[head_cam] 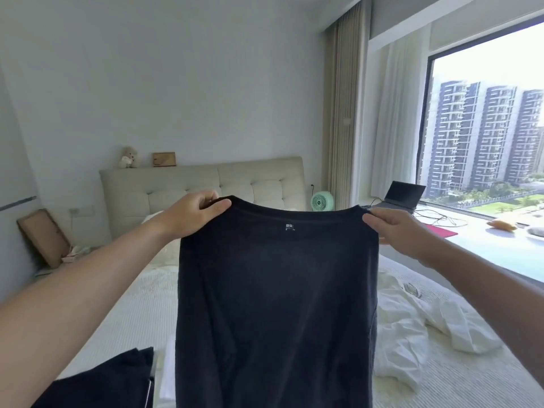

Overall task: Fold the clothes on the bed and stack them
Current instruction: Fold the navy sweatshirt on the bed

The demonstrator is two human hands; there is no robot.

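1. A dark folded garment (117, 381) lies at the near left edge of the bed (123, 313).
2. A dark navy sweater (276, 304) hangs upright in the air above the bed, held up by its shoulders.
3. The left hand (191, 216) pinches the sweater's left shoulder; the right hand (397, 228) pinches the right shoulder. The hands are well apart.
4. A crumpled white garment (418, 328) lies on the bed to the right.
5. Farther back stand a padded headboard (176, 184), a small green fan (322, 201), and a laptop (400, 195) on the windowsill (482, 240).
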